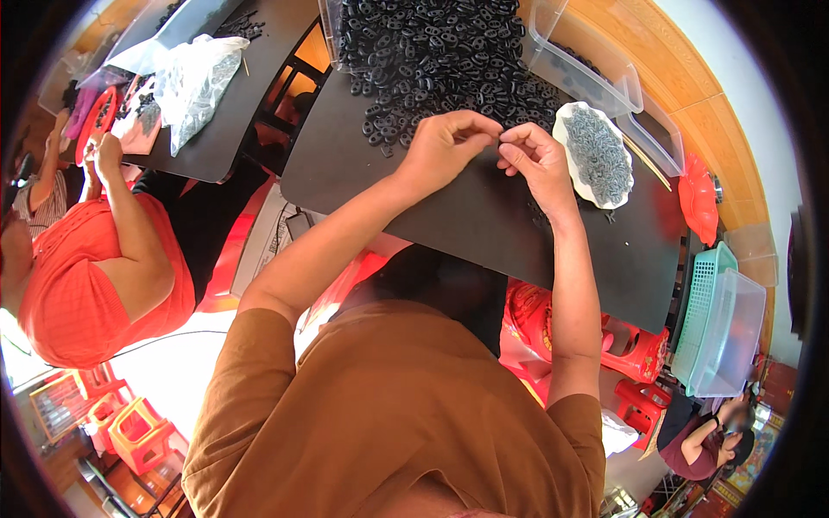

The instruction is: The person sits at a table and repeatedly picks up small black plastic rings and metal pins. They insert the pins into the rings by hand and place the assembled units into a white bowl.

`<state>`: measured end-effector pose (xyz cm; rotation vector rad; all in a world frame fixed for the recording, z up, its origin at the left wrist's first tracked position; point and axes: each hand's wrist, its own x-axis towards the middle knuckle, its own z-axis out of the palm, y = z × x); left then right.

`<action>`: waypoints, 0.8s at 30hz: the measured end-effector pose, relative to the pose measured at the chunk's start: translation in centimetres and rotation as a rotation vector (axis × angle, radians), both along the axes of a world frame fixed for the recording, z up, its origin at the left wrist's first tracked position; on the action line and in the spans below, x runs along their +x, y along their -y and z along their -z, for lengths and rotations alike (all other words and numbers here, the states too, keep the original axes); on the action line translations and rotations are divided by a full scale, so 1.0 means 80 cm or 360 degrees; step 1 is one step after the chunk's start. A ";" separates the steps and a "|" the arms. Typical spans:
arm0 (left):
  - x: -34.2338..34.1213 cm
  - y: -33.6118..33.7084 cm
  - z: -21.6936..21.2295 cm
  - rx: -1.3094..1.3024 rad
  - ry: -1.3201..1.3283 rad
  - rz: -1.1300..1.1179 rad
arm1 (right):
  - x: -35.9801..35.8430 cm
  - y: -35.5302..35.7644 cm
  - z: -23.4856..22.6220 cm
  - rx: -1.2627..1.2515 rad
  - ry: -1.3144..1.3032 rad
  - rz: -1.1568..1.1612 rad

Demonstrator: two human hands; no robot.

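Note:
My left hand [447, 148] and my right hand [537, 157] meet over the dark table [466, 226], fingertips nearly touching. Both are closed in a pinch. A tiny dark spot shows between the fingertips, too small to name. Just beyond them spreads a large pile of small black oval pieces [432, 52], many with two holes. Close to my right hand lies a white scalloped dish [563, 121] heaped with small grey pieces [598, 155]. A few dark bits lie on the table near my right wrist.
Clear plastic bins [596, 78] stand behind the dish, with a thin stick [648, 164] and a red dish [698, 198] further right. Green baskets [704, 302] are beside the table. A person in red [112, 268] works at another table on the left. Red stools [142, 432] stand below.

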<state>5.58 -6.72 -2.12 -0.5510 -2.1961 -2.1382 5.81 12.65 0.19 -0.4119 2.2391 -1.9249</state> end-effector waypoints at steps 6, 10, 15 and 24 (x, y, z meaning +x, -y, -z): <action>0.000 0.014 0.000 -0.0020 0.0212 0.0174 | 0.004 0.004 -0.004 0.0198 -0.0107 -0.0038; 0.002 0.011 0.001 -0.0051 0.0199 0.0240 | 0.003 0.004 0.001 0.0298 -0.0189 -0.0097; 0.007 0.005 -0.001 -0.0148 0.0160 0.0113 | 0.001 0.000 0.006 0.0325 -0.0237 -0.0018; 0.043 0.040 -0.027 -0.0354 -0.0293 -0.0174 | 0.002 -0.003 0.005 0.0317 -0.0027 -0.0043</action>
